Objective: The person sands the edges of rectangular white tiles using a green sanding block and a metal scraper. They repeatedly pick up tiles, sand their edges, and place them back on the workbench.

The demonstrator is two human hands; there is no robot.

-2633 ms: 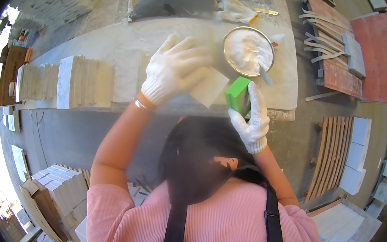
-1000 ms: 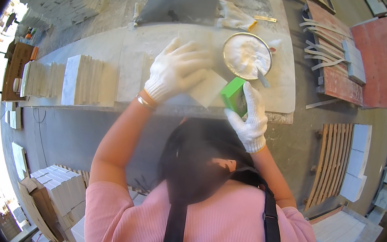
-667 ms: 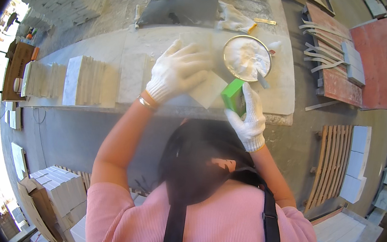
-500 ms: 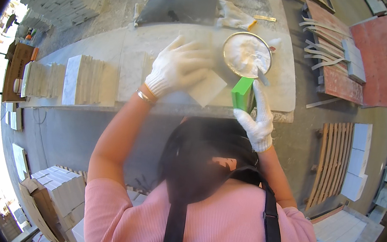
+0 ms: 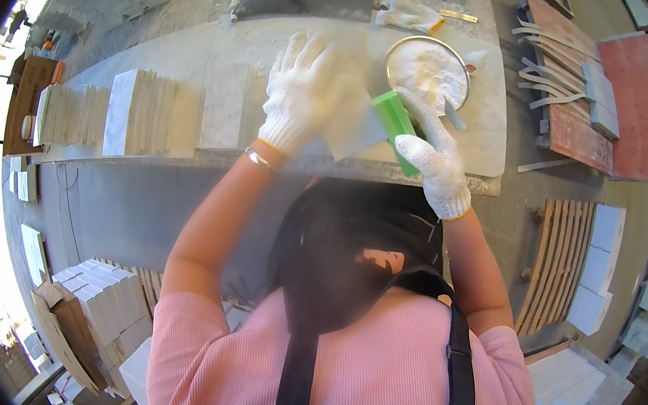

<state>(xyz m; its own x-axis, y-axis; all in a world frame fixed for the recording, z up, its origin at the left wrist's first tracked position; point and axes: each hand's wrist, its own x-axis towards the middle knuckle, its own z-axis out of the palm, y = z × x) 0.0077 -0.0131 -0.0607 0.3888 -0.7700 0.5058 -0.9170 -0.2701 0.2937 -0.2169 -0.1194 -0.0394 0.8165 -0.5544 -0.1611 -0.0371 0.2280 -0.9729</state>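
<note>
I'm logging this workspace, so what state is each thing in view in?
Green block: held, slanted.
Right hand: gloved, closed on green block.
Left hand: gloved, fingers extended; grip unclear.
Tile: partly blurred; held or resting, unclear.
Bowl: uncovered, holding white stuff.
Blue-grey tool: slanting over bowl's rim.
Spare glove: unworn, lying down.
Tile row: standing on edge.
Carton: flaps open.
</note>
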